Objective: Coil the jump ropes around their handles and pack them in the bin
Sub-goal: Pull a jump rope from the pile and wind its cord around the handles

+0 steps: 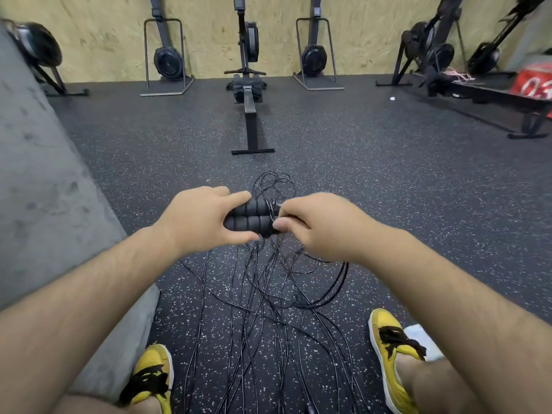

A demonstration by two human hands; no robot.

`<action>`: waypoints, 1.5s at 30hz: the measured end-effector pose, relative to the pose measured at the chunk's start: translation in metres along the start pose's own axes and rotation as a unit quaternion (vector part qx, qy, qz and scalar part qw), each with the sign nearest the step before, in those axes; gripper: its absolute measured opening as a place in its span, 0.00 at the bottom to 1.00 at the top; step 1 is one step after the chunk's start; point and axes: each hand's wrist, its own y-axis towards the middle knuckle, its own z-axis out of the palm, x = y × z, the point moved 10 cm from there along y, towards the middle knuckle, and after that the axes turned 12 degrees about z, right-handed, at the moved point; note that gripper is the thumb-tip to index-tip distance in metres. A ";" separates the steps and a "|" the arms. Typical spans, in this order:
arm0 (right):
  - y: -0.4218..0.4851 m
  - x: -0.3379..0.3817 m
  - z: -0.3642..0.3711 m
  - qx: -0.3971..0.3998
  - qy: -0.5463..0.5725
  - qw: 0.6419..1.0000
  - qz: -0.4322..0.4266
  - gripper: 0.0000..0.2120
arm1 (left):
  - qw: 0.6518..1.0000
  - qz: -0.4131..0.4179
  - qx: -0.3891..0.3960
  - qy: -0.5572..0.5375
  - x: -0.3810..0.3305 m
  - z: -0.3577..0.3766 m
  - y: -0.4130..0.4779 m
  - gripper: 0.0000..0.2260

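Observation:
My left hand (197, 218) grips a pair of black ribbed foam jump-rope handles (249, 218), held side by side in front of me. A few turns of thin black rope sit wound around the handles' right end. My right hand (316, 225) pinches that rope right beside the handles. Below my hands, several loose black ropes (263, 309) lie tangled on the speckled rubber floor between my yellow shoes. No bin is in view.
A grey concrete block (44, 204) runs along my left. A rowing machine (249, 94) stands straight ahead, with other black gym machines along the plywood wall. A red padded box (534, 82) sits far right. A white object (421, 339) lies by my right shoe.

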 end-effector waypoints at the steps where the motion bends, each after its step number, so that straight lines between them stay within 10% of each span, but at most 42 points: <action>1: 0.004 -0.004 -0.005 -0.019 -0.004 1.000 -0.009 0.11 | 1.000 0.022 0.008 -0.011 -0.008 0.002 0.001 0.33; 13: 0.029 -0.049 0.046 0.055 0.330 0.941 0.061 0.10 | 0.962 0.065 -0.008 -0.266 -0.046 -0.022 -0.002 0.28; 25: -0.007 0.013 0.053 0.127 0.215 0.964 0.087 0.15 | 0.996 -0.076 0.019 -0.048 0.022 -0.002 -0.004 0.31; 32: 0.004 0.005 -0.010 -0.055 -0.012 0.998 -0.006 0.12 | 0.996 0.032 0.072 -0.030 -0.013 0.010 0.000 0.30; 41: 0.032 -0.062 0.009 0.002 0.284 0.956 0.068 0.10 | 0.956 0.050 0.048 -0.286 -0.051 -0.019 0.002 0.27; 45: 0.019 -0.023 0.065 0.107 0.223 0.965 0.089 0.11 | 0.971 -0.003 -0.007 -0.238 -0.028 -0.031 0.001 0.28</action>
